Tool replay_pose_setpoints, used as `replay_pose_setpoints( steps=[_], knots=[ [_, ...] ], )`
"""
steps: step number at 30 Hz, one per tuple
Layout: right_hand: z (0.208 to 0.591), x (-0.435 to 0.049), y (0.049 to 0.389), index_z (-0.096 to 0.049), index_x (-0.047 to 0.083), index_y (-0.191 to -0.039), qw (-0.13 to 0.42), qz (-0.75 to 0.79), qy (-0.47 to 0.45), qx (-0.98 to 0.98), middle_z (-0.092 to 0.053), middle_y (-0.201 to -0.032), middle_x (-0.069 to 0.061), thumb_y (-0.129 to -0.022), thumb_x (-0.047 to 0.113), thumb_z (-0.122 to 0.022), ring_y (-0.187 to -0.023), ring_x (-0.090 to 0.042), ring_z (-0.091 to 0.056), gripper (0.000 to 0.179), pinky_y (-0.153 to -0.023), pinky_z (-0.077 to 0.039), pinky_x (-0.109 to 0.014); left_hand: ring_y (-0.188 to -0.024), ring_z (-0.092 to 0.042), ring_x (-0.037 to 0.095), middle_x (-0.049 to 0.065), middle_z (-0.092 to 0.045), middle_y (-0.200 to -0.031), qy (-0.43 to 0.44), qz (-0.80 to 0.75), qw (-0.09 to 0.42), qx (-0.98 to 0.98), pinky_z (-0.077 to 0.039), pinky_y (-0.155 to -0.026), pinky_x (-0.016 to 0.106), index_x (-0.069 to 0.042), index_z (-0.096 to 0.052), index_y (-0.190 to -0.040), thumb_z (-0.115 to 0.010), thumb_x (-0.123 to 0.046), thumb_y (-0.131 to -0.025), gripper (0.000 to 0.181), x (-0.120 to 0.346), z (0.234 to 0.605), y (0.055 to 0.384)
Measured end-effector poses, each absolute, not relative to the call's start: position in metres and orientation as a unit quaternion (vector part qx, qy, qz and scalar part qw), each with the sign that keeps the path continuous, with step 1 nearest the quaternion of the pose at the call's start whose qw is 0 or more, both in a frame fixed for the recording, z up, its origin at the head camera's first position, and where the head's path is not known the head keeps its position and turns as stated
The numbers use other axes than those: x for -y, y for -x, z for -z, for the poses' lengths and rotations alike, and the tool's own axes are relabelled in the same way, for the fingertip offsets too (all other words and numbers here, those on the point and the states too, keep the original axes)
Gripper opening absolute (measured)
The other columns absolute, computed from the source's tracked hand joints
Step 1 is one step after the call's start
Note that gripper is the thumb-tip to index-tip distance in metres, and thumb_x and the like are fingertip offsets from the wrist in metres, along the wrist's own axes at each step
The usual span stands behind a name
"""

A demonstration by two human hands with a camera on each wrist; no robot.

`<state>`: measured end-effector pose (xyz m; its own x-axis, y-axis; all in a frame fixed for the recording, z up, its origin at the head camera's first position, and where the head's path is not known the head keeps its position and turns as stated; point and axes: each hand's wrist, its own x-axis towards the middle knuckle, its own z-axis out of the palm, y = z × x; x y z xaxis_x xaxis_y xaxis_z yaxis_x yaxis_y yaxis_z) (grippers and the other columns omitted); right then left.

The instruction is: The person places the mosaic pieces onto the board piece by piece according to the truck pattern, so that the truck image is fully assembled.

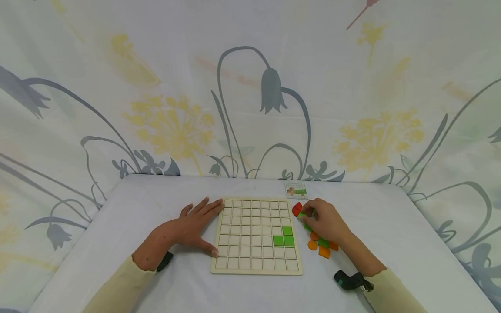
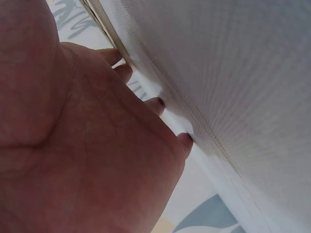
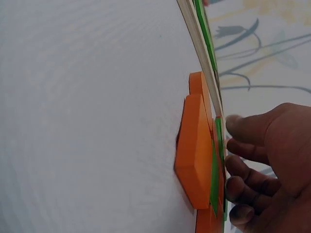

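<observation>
A cream grid board (image 1: pixel 251 237) lies on the table, with 3 green squares (image 1: pixel 278 241) set in cells near its right side. My left hand (image 1: pixel 192 228) lies spread along the board's left edge, fingers straight and thumb touching the lower left edge. In the left wrist view the palm (image 2: pixel 107 141) fills much of the picture. At the right of the board, my right hand (image 1: pixel 322 219) has curled fingers and pinches a green tile (image 1: pixel 301 215) at the fingertips. The right wrist view shows these fingers (image 3: pixel 250 177) curled; the pinched tile is not clear there.
Below and beside the right hand are orange pieces (image 1: pixel 324 251), more green tiles (image 1: pixel 322 243) and red pieces (image 1: pixel 297 209). A small picture card (image 1: pixel 296 190) lies behind the board's far right corner. A flower-patterned cloth (image 1: pixel 242 130) hangs behind the table.
</observation>
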<state>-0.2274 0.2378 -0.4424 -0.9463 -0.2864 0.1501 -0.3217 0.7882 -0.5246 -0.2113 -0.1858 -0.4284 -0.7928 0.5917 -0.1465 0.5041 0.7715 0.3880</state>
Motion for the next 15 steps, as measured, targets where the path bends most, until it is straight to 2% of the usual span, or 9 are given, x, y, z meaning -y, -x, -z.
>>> replay_pose_setpoints(
  steps=[10,15],
  knots=[
    [0.4365,-0.2376,0.2253,-0.073,0.006,-0.101,0.017,-0.283,-0.191,0.94,-0.061,-0.097,-0.003,-0.092,0.009,-0.082,-0.081,-0.016,-0.053,0.013,-0.071,-0.049,-0.028,-0.162,-0.008,0.046,0.009,-0.015,-0.178,-0.297,-0.165,0.127,-0.932,-0.012,-0.119,0.077,-0.009,-0.022,-0.17,-0.09,-0.066,-0.075,0.13,0.1863,0.429,0.2123],
    [0.4355,-0.236,0.2231,-0.07,0.009,-0.099,0.01,-0.316,-0.19,0.93,-0.061,-0.089,0.001,-0.091,0.004,-0.082,-0.078,-0.015,-0.054,0.015,-0.069,-0.05,-0.026,-0.163,-0.008,0.045,0.009,-0.015,-0.178,-0.295,-0.166,0.131,-0.932,-0.012,-0.119,0.077,-0.009,-0.022,-0.17,-0.089,-0.066,-0.075,0.131,0.186,0.4289,0.2122]
  ],
)
